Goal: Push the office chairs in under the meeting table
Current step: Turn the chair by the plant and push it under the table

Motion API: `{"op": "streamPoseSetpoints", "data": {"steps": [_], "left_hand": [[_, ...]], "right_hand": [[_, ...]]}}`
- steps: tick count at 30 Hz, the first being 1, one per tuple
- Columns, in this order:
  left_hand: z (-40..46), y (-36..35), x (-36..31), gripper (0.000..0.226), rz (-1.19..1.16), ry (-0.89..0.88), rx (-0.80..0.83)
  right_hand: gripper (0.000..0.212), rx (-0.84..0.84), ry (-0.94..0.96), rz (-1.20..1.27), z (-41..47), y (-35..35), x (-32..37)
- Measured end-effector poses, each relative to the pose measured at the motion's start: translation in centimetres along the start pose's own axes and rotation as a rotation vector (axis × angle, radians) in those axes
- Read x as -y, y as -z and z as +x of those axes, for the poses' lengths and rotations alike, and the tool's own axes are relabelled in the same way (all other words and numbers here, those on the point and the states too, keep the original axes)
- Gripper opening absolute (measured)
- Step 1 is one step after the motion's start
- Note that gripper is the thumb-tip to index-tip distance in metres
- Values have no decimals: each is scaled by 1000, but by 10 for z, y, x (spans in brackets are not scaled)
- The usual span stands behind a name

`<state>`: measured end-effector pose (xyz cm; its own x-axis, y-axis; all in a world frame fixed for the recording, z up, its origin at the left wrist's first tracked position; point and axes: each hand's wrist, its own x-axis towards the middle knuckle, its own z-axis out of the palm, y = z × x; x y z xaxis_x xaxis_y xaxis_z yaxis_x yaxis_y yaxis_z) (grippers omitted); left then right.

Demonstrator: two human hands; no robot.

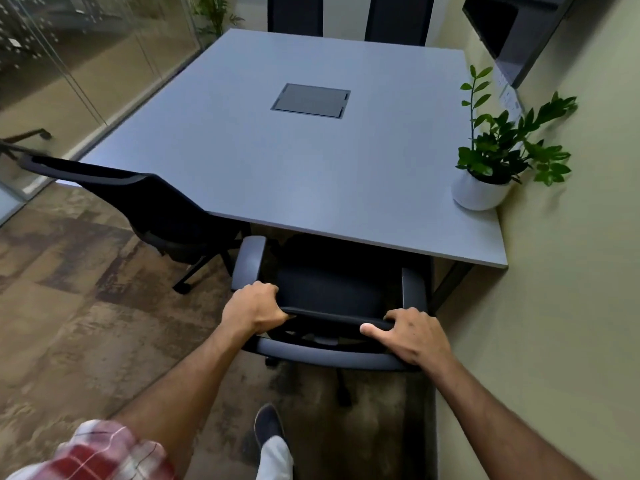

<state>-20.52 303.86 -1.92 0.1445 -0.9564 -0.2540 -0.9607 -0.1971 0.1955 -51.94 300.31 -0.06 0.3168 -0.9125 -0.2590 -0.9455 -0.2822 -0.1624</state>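
A black office chair [329,285] with grey armrests stands in front of me, its seat partly under the near edge of the grey meeting table [242,161]. My left hand [254,308] grips the left end of its backrest top. My right hand [410,332] grips the right end, thumb pointing inward. A second black chair [152,209] stands to the left at the table's near-left corner, angled, with its backrest outside the tabletop. Two more chair backs [294,15] show at the far side of the table.
A potted plant in a white pot [479,195] stands on the table's near-right corner against the green wall [571,271]. A glass partition [69,64] runs along the left. A cable hatch [310,101] sits mid-table. My shoe [268,424] is on the carpet behind the chair.
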Motion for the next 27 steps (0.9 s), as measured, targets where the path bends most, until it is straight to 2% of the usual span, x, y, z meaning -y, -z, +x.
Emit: {"op": "streamPoseSetpoints", "data": {"steps": [6,11,13,17,27], "left_hand": [[79,25,5,59,-25,-35,46],[129,21,-11,78,-93,-97,141],[128,16,-20,80,-121,-80,157],[141,17,-23,69,-148,-77,123],[116,11,-39,55,-133,-25,144]], "right_hand": [[94,-15,-20,8,74,15,0],[110,17,-64,-54,136,35,-31],[112,25,-50,-65,147,39,-41],[109,53,-62,-89,167,41,-49],[110,29,-86,-71,149,27,-68]]}}
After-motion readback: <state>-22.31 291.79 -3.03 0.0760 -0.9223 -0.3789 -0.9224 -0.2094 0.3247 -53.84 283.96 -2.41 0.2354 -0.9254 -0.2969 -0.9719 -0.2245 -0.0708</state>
